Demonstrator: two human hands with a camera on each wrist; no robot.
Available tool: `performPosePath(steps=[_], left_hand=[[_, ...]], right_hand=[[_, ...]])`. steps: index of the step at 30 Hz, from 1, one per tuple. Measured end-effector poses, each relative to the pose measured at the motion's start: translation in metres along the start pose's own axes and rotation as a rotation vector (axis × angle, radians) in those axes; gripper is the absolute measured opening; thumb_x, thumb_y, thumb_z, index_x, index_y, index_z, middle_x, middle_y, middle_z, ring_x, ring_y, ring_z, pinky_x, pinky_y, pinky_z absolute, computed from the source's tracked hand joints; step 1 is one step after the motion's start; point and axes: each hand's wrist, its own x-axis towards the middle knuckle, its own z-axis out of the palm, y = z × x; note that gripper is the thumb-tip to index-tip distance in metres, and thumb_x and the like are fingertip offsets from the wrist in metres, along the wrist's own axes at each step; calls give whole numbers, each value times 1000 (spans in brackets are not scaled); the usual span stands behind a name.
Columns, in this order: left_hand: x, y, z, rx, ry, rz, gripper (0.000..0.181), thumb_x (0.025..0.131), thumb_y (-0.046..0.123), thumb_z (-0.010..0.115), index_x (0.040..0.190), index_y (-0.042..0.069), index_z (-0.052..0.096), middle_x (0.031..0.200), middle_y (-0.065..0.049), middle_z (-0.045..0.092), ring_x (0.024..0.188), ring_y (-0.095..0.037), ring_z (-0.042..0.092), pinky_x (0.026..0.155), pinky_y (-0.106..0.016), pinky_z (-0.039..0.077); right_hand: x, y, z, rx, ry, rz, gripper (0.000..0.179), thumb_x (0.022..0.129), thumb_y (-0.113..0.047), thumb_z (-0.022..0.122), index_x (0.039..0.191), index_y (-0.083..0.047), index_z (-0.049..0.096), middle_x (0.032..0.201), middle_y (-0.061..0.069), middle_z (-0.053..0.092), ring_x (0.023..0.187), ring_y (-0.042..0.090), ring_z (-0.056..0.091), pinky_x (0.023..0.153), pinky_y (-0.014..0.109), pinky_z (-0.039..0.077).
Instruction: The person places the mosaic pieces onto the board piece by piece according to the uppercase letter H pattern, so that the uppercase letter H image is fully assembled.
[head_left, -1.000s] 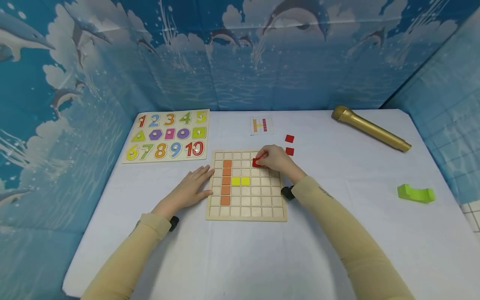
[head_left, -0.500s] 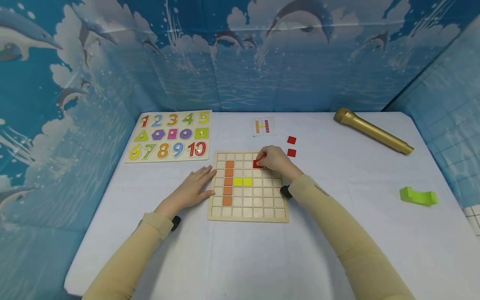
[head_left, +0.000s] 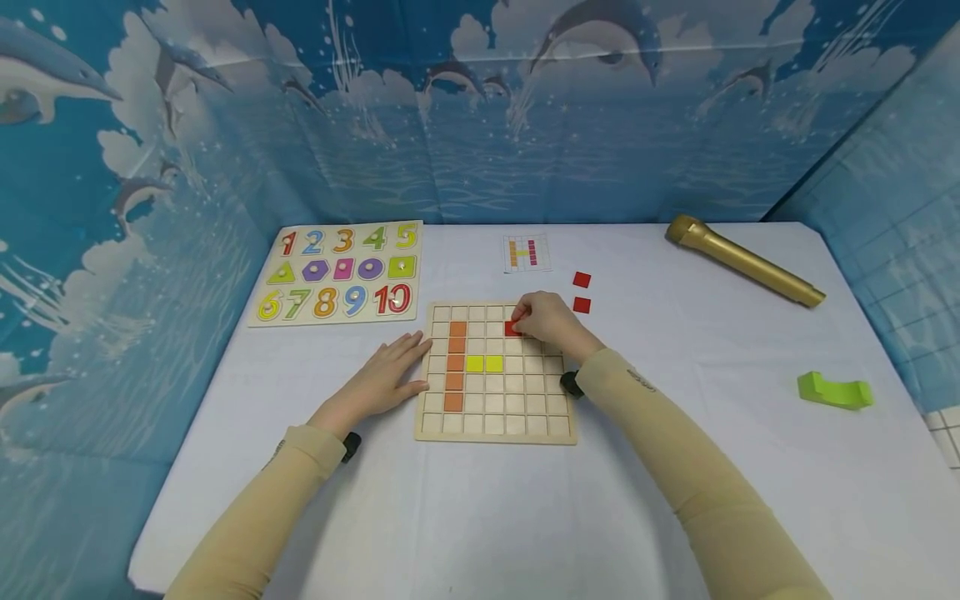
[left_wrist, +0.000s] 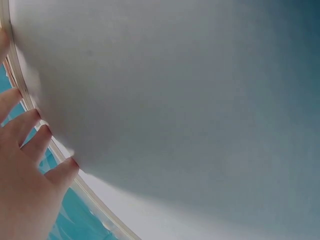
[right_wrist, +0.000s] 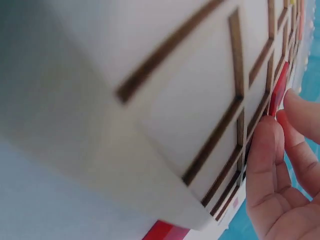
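On the white bench [head_left: 495, 517], your right hand [head_left: 550, 320] pinches a tile [right_wrist: 278, 91], left hand [head_left: 381, 377] spread; dolphin curtain [head_left: 540, 158] at twelve o'clock.

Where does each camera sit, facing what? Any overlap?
Head: worn on head, facing forward and down at the grid board; left hand, right hand, sleeves show.
Left wrist: worn there, facing a pale edge; left hand shows.
Right wrist: worn there, facing across the grid board; right hand shows.
Head and right wrist both show the pinched red tile.
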Motion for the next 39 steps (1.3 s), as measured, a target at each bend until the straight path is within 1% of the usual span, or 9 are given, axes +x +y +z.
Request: performPosePath(steps=[4, 9, 11, 18, 21, 27, 29, 33, 39], left_hand=[[0, 1, 0, 2, 2, 2, 73, 96, 37, 62, 156, 11, 29, 163, -15, 23, 151, -36, 20, 123, -58, 16], [1, 2, 0, -5, 2, -7, 73, 97, 38, 62, 156, 12, 29, 164, -14, 23, 152, -34, 19, 123, -57, 15], [1, 2, -1, -5, 4, -7, 73, 97, 38, 62, 156, 12, 29, 163, -14, 23, 152, -34, 19, 123, -57, 15], [1, 2, 0, 0, 8, 1, 72, 97, 38, 62, 156, 11, 30, 163, -14, 24, 151, -35, 20, 123, -58, 17], [1, 1, 0, 3, 7, 2, 72, 97, 38, 62, 156, 11, 30, 163, -14, 24, 151, -35, 20, 123, -58, 17], [0, 0, 0, 6, -1, -4, 73, 97, 39, 61, 156, 11, 28, 164, -14, 22, 152, -35, 19, 123, -57, 16], [0, 0, 0, 6, -1, -5, 73, 97, 38, 61, 156, 11, 28, 164, -14, 22, 152, -35, 19, 123, -57, 16], [0, 0, 0, 1, 1, -5, 72, 97, 38, 61, 156, 11, 29, 164, -14, 22, 152, -35, 19, 123, -57, 16], [0, 0, 0, 2, 1, -7, 72, 97, 38, 61, 156, 12, 28, 164, -14, 21, 152, -34, 18, 123, -57, 16]], right_hand=[[-4, 6, -7, 36, -3, -2, 17, 92, -19, 67, 104, -7, 67, 99, 9, 64, 88, 22, 55, 74, 28, 47], [-12, 18, -22, 78, 23, -15, 22, 94, -21, 64, 111, -7, 67, 108, 12, 65, 97, 25, 57, 84, 34, 50], [-15, 25, -29, 95, 28, -6, 24, 94, -22, 64, 113, -8, 67, 110, 12, 65, 99, 26, 58, 86, 36, 51], [-30, 50, -48, 80, 48, 35, 29, 95, -23, 62, 119, -7, 65, 113, 13, 64, 102, 27, 55, 86, 37, 49], [-36, 60, -54, 81, 48, 43, 29, 95, -22, 62, 119, -7, 65, 114, 14, 64, 101, 27, 56, 87, 36, 48], [-40, 79, -55, 84, 28, 84, 29, 95, -22, 63, 120, -6, 64, 112, 14, 64, 96, 26, 59, 84, 32, 51], [-41, 83, -55, 84, 17, 87, 30, 95, -22, 64, 120, -5, 63, 112, 15, 64, 95, 27, 59, 82, 30, 52], [-41, 87, -54, 68, -10, 83, 32, 94, -21, 65, 120, -5, 63, 114, 16, 63, 99, 28, 58, 83, 30, 52], [-39, 86, -51, 55, -41, 86, 34, 93, -22, 67, 122, -4, 62, 117, 17, 62, 105, 29, 55, 89, 35, 51]])
